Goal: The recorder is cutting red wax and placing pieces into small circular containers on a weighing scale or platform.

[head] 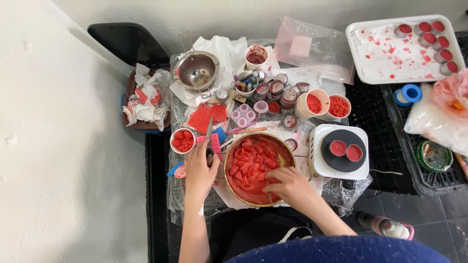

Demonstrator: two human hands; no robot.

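Cluttered with cups, tins and red wax scraps, the small plastic-covered table (195, 204) stood against a white wall. At its front edge sat a brass pan (229, 182) of red chunks. The right hand (287, 187) reached into it, fingers (269, 176) curled down among the pieces. The left hand (200, 168) rested just beside the pan's rim, fingers bent around a small dark tool (209, 157).

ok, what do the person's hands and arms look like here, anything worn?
Both hands are bare: left hand, right hand. No gloves, rings or watch can be made out. Forearms are uncovered as far as visible, with no sleeve ends in view. A dark blue garment fills the bottom edge.
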